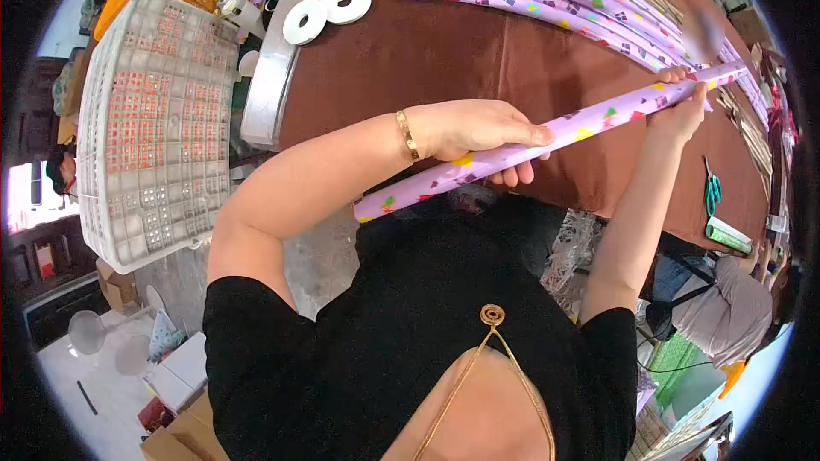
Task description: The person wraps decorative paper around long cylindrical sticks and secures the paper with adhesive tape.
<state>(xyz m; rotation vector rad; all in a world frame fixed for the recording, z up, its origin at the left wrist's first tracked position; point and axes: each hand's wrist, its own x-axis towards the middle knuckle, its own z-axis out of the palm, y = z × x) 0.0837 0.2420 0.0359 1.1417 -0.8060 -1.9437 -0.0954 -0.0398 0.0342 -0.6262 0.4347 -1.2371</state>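
Note:
A long lilac tube (589, 122) with small coloured shapes lies slantwise across the front of the body, its right end higher than its left. My left hand (491, 132), with a gold bracelet at the wrist, is closed round its middle, thumb on top and fingertips showing beneath. Near the upper right end my right hand (683, 107) grips the same tube, its fingers over the far side. Beyond it, several similar lilac tubes (512, 2) lie in a heap on the brown tabletop (410, 68).
White tape rolls (305, 22) sit at the table's back left corner. A white plastic crate (154, 132) stands left of the table. Green-handled scissors (712, 195) and a green-and-white roll (729, 236) lie at the right edge. Beyond that edge is another person (726, 307), partly visible.

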